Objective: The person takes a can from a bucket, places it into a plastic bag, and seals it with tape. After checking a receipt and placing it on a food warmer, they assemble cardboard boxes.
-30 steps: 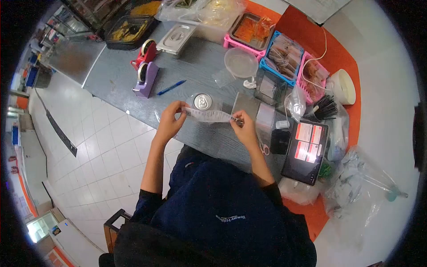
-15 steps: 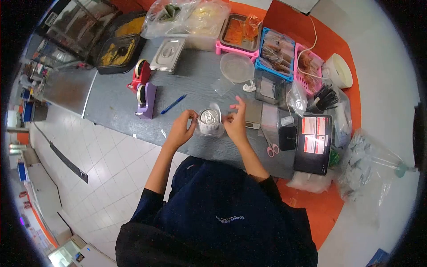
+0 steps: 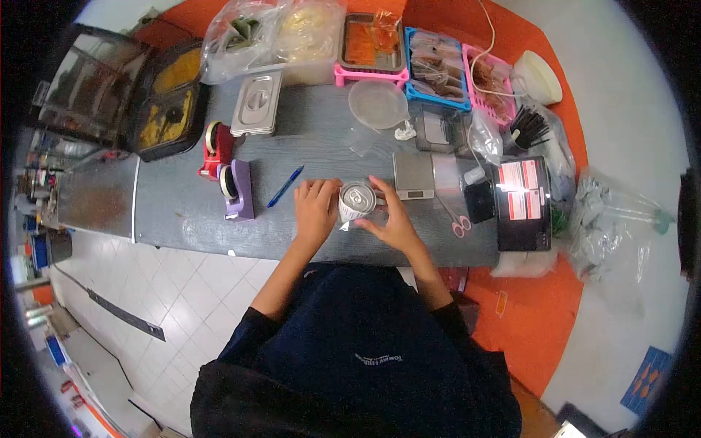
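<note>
Nearest the camera, the person's left hand [image 3: 315, 208] and right hand [image 3: 394, 219] were closed from opposite sides round a silver aluminium drinks can [image 3: 357, 198], which stood upright on the grey wood-grain table [image 3: 182, 212] close to its near edge. The left fingers curled against the can's left wall; the right thumb and fingers cupped its right wall. A white paper strip [image 3: 346, 221] lay against the can's near side under the hands. Judged from this, the step in hand was pressing the strip flat round the can. The next move would call for steadying the can while smoothing the loose end down; whether that end was already stuck could not be told. Just left lay a blue pen [image 3: 285, 186], then a purple tape dispenser [image 3: 238, 191]; just right stood a small silver scale [image 3: 412, 175]. Farther back sat a clear plastic bowl [image 3: 377, 104] and a lidded steel pan [image 3: 257, 102].
</note>
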Motion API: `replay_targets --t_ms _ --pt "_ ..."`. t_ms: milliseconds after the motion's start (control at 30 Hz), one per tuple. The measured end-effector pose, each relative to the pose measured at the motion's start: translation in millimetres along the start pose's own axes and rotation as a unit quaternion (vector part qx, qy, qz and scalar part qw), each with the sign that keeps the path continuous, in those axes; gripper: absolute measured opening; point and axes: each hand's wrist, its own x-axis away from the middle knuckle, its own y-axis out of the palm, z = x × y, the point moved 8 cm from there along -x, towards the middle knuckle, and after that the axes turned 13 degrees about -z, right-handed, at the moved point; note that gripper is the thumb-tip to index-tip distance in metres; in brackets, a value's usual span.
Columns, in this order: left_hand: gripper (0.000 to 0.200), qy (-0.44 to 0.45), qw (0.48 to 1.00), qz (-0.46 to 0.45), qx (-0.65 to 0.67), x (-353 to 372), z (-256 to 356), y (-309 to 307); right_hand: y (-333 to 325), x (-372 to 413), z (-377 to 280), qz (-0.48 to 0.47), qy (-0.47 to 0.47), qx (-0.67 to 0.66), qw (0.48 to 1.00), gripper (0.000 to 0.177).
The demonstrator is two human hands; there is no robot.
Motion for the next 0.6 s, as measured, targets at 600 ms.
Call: replay_targets --t_ms 600 --pt "0.081 0.089 0.919 -0.203 0.327 1.0 -17.2 39.5 2.2 -6.7 7.6 -0.011 0.018 0.09 0.996 0.077"
